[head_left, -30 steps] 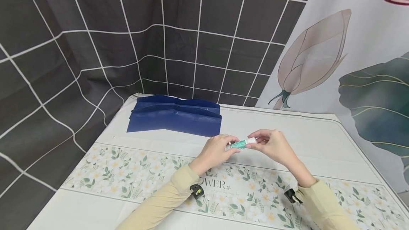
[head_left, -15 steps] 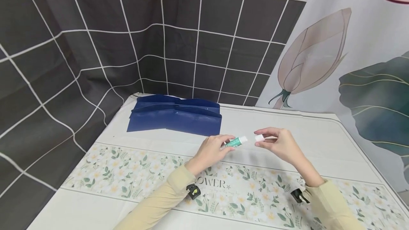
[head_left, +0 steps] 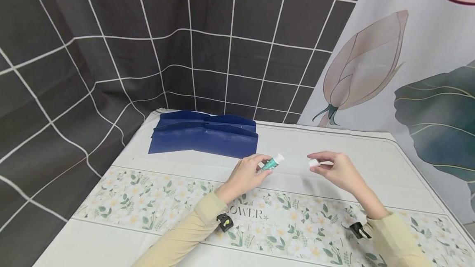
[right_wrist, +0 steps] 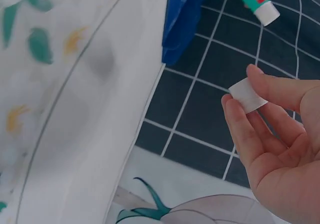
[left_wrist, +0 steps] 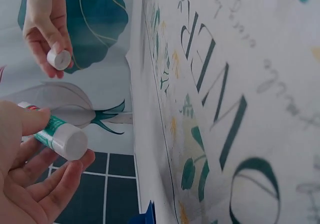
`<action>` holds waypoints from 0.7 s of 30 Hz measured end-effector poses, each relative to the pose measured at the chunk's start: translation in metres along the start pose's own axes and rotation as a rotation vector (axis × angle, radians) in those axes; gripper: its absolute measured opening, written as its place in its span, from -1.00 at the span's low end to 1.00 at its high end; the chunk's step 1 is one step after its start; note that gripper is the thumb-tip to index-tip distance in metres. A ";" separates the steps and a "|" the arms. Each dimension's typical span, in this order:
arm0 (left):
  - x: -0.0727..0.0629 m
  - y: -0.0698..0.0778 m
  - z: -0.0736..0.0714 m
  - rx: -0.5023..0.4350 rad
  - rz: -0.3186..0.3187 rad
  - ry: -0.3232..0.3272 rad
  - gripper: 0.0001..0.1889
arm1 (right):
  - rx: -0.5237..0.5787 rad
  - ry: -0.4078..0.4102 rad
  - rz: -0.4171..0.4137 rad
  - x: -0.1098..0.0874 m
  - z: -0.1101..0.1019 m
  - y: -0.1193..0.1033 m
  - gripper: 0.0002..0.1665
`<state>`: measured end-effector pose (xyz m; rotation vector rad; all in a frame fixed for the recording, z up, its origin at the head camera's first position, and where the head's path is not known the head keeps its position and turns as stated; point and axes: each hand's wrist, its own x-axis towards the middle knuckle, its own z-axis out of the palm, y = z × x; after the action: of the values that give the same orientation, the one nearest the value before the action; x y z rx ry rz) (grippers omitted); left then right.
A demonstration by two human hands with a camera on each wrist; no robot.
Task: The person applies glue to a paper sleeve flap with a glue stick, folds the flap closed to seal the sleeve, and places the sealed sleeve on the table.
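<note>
In the head view my left hand (head_left: pixel 245 177) grips a green and white glue stick (head_left: pixel 269 164) between thumb and fingers, its white end tipped up to the right. That white end also shows on the glue stick (left_wrist: pixel 69 140) in the left wrist view. To the right, my right hand (head_left: pixel 343 172) pinches a small white cap (head_left: pixel 313 162) between thumb and fingertips. A clear gap separates the cap from the stick, and both are held above the table. The right wrist view shows the cap (right_wrist: pixel 247 95) up close, with the right hand's palm turned toward the camera.
Dark blue envelopes or folded sheets (head_left: pixel 208 137) lie overlapping at the back left of the table. A white cloth (head_left: pixel 371 164) with a floral band covers the table. Behind stand a dark gridded curtain (head_left: pixel 208 48) and a pale one (head_left: pixel 426 52) with flower prints.
The cap has come off the glue stick. My right hand has moved right with it, while the left hand has shifted slightly left and tilted the stick's white end upward.
</note>
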<state>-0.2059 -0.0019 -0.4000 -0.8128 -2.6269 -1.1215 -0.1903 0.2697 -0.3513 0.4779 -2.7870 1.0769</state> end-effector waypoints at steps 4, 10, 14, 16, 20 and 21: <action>0.000 -0.001 0.000 -0.015 -0.015 0.001 -0.66 | -0.057 -0.014 0.039 -0.004 -0.001 0.009 -0.67; 0.000 0.000 0.000 -0.030 -0.018 -0.001 -0.64 | -0.164 -0.018 0.091 -0.009 -0.001 0.019 -0.66; -0.001 0.001 0.000 -0.038 -0.020 -0.011 -0.56 | -0.246 -0.044 0.107 -0.011 0.001 0.027 -0.65; -0.001 0.001 0.000 -0.040 -0.018 -0.013 -0.53 | -0.267 -0.073 0.124 -0.012 0.002 0.031 -0.64; -0.001 0.001 0.001 -0.047 -0.017 -0.011 -0.55 | -0.276 -0.128 0.171 -0.014 0.003 0.038 -0.68; -0.001 0.001 0.001 -0.046 -0.018 -0.011 -0.56 | -0.278 -0.138 0.176 -0.014 0.004 0.040 -0.69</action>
<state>-0.2049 -0.0010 -0.4008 -0.8079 -2.6318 -1.1893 -0.1900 0.2984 -0.3823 0.2895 -3.0837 0.6882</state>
